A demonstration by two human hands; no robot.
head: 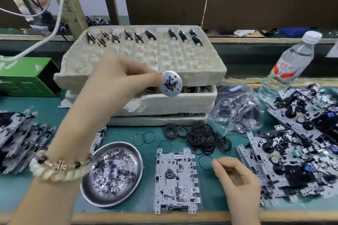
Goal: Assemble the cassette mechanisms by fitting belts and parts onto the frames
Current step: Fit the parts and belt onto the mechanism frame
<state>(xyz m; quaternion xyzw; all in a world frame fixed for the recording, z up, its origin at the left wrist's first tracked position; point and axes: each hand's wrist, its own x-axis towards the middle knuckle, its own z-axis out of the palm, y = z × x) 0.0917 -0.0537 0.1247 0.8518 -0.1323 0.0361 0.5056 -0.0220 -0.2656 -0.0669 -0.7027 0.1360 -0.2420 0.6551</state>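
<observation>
A round metal wheel is pinched in the fingers of the left hand, raised before the foam trays. One frame is laid flat on the counter. Just beside it, a thin black belt is pinched by the right hand.

Left hand: raised at centre, forearm stretched up from the lower left, bracelets on the wrist, fingertips pinching a disc by its edge, other fingers curled. Right hand: low at the right, palm turned inward, fingers loosely curled, thumb and forefinger pinching the edge of a belt. The two hands are well apart.
</observation>
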